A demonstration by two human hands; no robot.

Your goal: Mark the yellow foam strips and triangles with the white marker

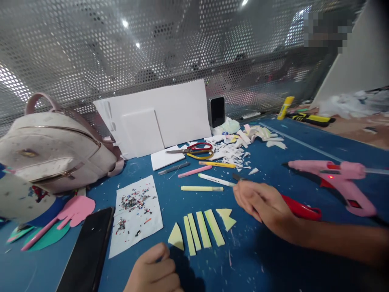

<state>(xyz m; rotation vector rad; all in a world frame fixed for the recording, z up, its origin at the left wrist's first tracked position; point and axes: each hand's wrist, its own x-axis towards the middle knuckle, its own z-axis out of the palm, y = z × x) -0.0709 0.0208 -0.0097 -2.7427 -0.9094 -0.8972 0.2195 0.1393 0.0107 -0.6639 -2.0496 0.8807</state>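
My left hand (156, 269) is curled into a loose fist at the bottom edge, with nothing showing in it. My right hand (264, 205) has its fingers pressed together; whatever they hold, if anything, is hidden. Behind the right wrist lies a red handle (304, 209), and a dark tip (238, 177) shows past the fingers. A white marker (215, 179) ends close to those fingers. Between the hands lie several pale yellow-green strips (203, 230), a triangle (176, 236) at their left and a notched tail-like piece (226, 219) at their right.
Pink glue gun (340, 170) at right, its red light lit. Scissors (194, 151), markers (194, 171) and white scraps (227, 150) lie behind. A paper sheet (136, 219) bears small bits. A phone (88, 251) and backpack (57, 146) are left; a white board (182, 109) leans behind.
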